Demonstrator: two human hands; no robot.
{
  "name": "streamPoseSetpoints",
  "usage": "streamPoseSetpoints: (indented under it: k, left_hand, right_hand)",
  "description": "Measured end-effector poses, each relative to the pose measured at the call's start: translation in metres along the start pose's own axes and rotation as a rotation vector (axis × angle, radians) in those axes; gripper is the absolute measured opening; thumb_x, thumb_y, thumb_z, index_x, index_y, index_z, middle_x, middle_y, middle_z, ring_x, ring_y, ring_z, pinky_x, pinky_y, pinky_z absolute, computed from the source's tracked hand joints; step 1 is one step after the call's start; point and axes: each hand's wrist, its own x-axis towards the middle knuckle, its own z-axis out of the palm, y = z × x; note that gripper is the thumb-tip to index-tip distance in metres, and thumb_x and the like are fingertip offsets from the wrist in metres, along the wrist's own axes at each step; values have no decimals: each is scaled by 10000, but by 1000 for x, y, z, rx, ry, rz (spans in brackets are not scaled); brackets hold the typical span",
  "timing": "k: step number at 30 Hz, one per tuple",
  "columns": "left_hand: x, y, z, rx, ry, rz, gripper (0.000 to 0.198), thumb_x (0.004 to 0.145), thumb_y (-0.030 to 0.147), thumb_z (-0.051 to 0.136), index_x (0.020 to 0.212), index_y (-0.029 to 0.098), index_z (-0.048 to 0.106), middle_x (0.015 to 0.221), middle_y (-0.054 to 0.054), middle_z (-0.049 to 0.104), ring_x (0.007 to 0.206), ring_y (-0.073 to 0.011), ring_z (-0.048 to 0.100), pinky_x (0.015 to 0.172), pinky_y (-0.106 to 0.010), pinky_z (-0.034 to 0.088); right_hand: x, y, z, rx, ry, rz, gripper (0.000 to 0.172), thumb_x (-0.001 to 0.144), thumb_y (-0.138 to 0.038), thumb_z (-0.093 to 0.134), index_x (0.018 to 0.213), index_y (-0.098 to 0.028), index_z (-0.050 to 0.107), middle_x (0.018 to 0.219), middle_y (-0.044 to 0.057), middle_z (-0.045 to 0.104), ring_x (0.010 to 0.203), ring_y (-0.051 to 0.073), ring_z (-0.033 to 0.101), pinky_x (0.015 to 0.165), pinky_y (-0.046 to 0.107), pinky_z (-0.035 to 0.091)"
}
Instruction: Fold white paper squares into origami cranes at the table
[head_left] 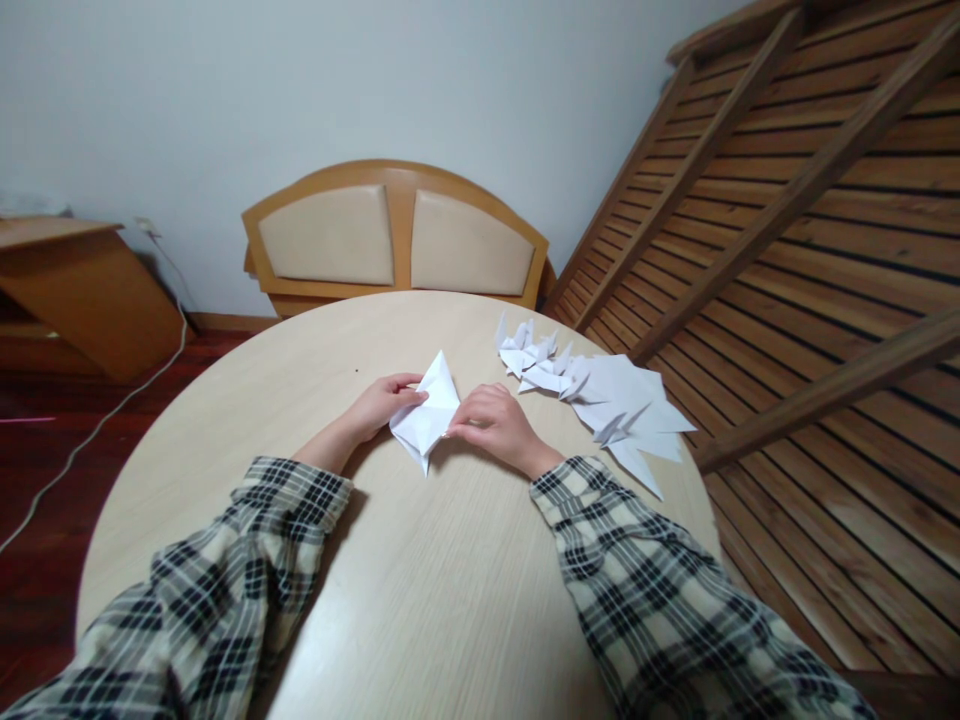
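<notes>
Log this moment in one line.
left hand: pinches paper | right hand: pinches paper | paper: part-folded | table: folded pieces, sheets

I see a white folded paper sheet [426, 415], creased into a pointed, kite-like shape with layered flaps and crisp fold lines across its face. It lies almost flat near the middle of the pale round wooden worktop [420, 600], with one broad tip pointing away from me and a narrower tip toward me. My left hand [382, 400] pinches its left edge and my right hand [495, 425] grips its right edge.
</notes>
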Motion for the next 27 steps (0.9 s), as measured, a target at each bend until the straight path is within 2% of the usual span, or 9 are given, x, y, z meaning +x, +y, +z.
streamPoseSetpoints:
  k: [9, 15, 21, 27]
  left_hand:
    - [-1, 1, 1, -5, -2, 1, 458, 678, 212, 729, 1112, 88, 650, 861, -124, 703, 625, -171, 600, 549, -278, 435]
    - [-2, 2, 0, 11, -35, -6, 486, 681, 248, 731, 1135, 97, 641, 901, -132, 698, 667, -194, 619, 564, -292, 451]
    - [-2, 2, 0, 19, -28, 1, 397, 696, 225, 713, 1068, 99, 656, 835, -109, 688, 615, -166, 583, 534, -276, 430]
    - [-2, 2, 0, 22, -8, 18, 380, 694, 221, 718, 1053, 109, 660, 827, -100, 687, 620, -165, 574, 528, -269, 417]
  right_hand:
    - [-1, -5, 0, 33, -27, 84, 200, 863, -375, 637, 749, -222, 696, 822, -1, 722, 843, 146, 608, 826, 330, 366]
    - [-1, -2, 1, 58, 24, 88, 194, 862, -367, 638, 749, -218, 691, 794, 8, 716, 823, 156, 607, 817, 332, 382]
    - [-1, -10, -8, 8, -105, -36, 120, 841, -325, 668, 888, -227, 718, 910, 11, 706, 935, 164, 570, 864, 340, 368]
    - [0, -13, -11, -83, -253, -84, 122, 863, -297, 630, 912, -260, 735, 940, 6, 704, 978, 178, 547, 862, 356, 356]
